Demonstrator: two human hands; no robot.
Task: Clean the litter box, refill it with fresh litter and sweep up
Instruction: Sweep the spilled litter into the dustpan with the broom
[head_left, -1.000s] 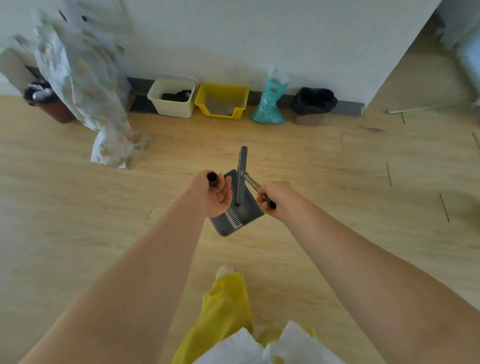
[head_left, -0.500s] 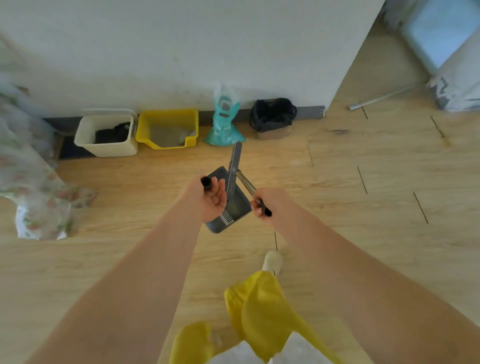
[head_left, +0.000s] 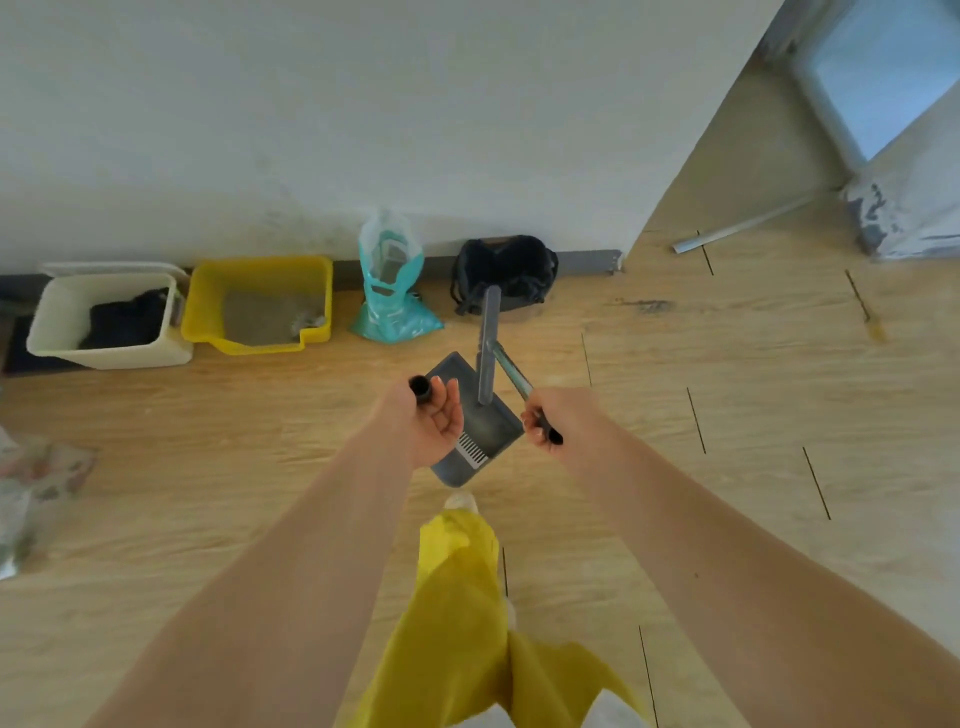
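- The left hand (head_left: 434, 415) curls around the black-capped top of the handle of a grey plastic long-handled dustpan (head_left: 475, 423), which hangs above the light wooden plank floor (head_left: 727, 395) with its comb teeth toward the person.
- The right hand (head_left: 553, 418) is wrapped around the black end of the metal handle of a grey flat-headed broom (head_left: 489, 345), whose narrow head hangs upright just in front of the pan.
- The step in hand seems to be carrying the sweeping set to the litter corner. To do it well, keep both grips firm near the handle tops, hold the pan level so nothing tips out, and keep the broom head from knocking the pan or the bags ahead.
- Judged from here, it is best to set the pan's lip flat on the floor before sweeping, and to pull the broom toward it in short strokes.
- The yellow plastic litter box (head_left: 260, 304) sits on the floor against the white wall (head_left: 363, 130), its low entry lip facing the room; grey litter covers its bottom, with a pale clump at the right corner.
- Just left of it stands a cream plastic bin (head_left: 101, 322) with something dark inside.
- To its right stands a teal plastic litter bag (head_left: 392, 291), open at the top, and then a black bag-lined waste bin (head_left: 506, 273).
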